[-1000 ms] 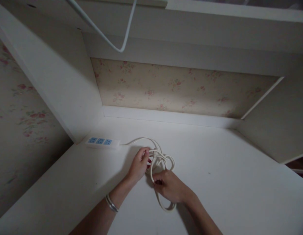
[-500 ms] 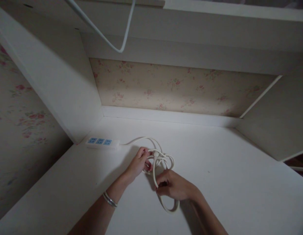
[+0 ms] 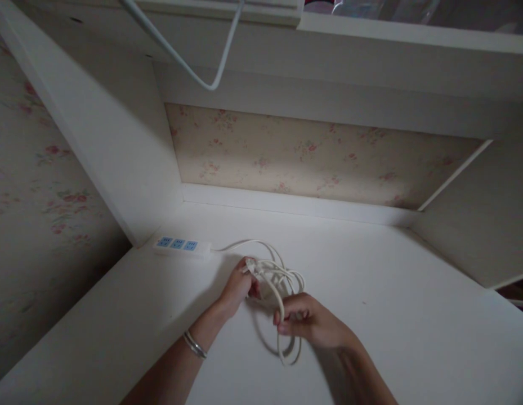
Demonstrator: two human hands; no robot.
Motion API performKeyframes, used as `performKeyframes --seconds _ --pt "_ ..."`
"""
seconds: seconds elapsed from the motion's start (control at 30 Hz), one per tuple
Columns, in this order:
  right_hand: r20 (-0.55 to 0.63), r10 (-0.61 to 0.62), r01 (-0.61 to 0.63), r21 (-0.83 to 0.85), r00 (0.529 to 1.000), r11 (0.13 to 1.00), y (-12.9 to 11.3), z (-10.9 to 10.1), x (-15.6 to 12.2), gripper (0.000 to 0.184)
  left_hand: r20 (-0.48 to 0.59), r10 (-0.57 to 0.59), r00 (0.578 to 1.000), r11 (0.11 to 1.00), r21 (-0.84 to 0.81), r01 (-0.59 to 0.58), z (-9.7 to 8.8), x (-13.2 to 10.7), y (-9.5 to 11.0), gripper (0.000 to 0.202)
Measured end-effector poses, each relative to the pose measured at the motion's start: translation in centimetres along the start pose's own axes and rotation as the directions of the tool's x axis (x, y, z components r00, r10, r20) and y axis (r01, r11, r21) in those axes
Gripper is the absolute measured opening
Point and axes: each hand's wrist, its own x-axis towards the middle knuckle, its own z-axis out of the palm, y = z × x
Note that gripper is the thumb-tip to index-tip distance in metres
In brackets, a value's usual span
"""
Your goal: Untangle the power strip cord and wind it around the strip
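A white power strip [image 3: 183, 247] with blue socket faces lies at the left of the white desktop. From its right end a white power cord [image 3: 282, 269] runs into a loose tangle of loops. My left hand [image 3: 239, 288] is closed on the looped cord near its plug [image 3: 250, 266], which shows above the fingers. Between the thumb and fingers of my right hand [image 3: 305, 319] a stretch of the cord is pinched. A loop of it hangs below that hand, toward the front of the desk.
White side panels [image 3: 113, 129] and an upper shelf [image 3: 329, 73] enclose the desktop [image 3: 392, 315]. Floral wallpaper [image 3: 312, 157] covers the back. A pale bent rod or cable [image 3: 210, 87] hangs from above at upper left.
The plug has come over to the left, to my left hand's fingertips. My right hand has lifted its stretch of cord slightly. The view has shifted a little.
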Motion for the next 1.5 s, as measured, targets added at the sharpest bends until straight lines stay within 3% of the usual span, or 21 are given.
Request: performKeyframes --seconds 0.1,0.2,0.27,0.43,0.57,0.63,0.7,0.77,0.97,1.17,1.33,1.4,1.5 --pt "-0.303 -0.026 0.083 0.179 0.953 0.98 0.8 -0.9 -0.2 0.027 0.033 -0.005 0.999 1.0 0.002 0.005 -0.1 -0.2 0.3 0.033" --pt "-0.532 -0.039 0.238 0.312 0.846 0.92 1.6 -2.0 -0.1 0.026 0.072 -0.001 0.997 1.0 -0.019 0.003 -0.1 -0.3 0.4 0.038" --pt "-0.682 -0.031 0.363 0.349 0.731 0.864 1.9 -2.8 0.0 0.024 0.07 0.011 0.998 1.0 -0.02 -0.009 0.0 -0.3 0.3 0.039" --pt "-0.934 0.001 0.598 0.229 0.357 0.768 2.8 -5.0 0.2 0.028 0.007 0.052 0.999 0.997 -0.057 -0.051 0.0 -0.1 -0.3 0.04" --pt "-0.996 0.038 0.557 0.077 0.082 0.827 4.6 -6.4 0.2 0.032 -0.038 0.115 0.993 0.991 -0.06 -0.117 -0.2 0.1 -0.4 0.042" --pt "-0.999 0.05 0.469 0.047 0.007 0.882 5.7 -7.0 0.2 0.034 -0.042 0.154 0.987 0.987 -0.041 -0.155 -0.2 0.2 -0.3 0.043" --pt "-0.999 0.045 0.38 0.034 -0.02 0.924 6.7 -7.5 0.2 0.037 -0.043 0.188 0.981 0.982 0.003 -0.188 -0.3 0.2 -0.3 0.042" --pt "-0.999 0.032 0.323 0.024 -0.019 0.946 7.4 -8.0 0.3 0.038 -0.047 0.225 0.973 0.973 0.069 -0.222 -0.4 0.2 -0.4 0.041" --pt "-0.995 0.096 0.309 0.087 -0.017 0.947 9.3 -9.5 0.0 0.036 0.044 0.312 0.949 0.913 0.263 -0.312 -1.1 0.0 -0.8 0.032" --pt "-0.993 0.082 -0.02 0.084 -0.085 0.996 10.8 -10.3 -1.0 0.024 -0.044 0.301 0.952 0.89 0.372 -0.264 -1.4 -0.2 -0.3 0.037" --pt "-0.972 -0.136 -0.303 -0.074 -0.189 0.95 11.1 -10.6 -2.0 0.05 -0.069 0.272 0.96 0.878 0.425 -0.218 -1.7 0.1 -0.3 0.046" --pt "-0.958 -0.227 -0.38 -0.147 -0.174 0.913 11.1 -10.5 -2.1 0.049 -0.022 0.286 0.958 0.852 0.464 -0.243 -1.7 0.1 -0.4 0.049" --pt "-0.931 -0.359 -0.388 -0.305 -0.071 0.869 10.6 -9.9 -1.7 0.038 0.035 0.271 0.962 0.846 0.467 -0.256 -1.7 -0.1 -0.4 0.051"
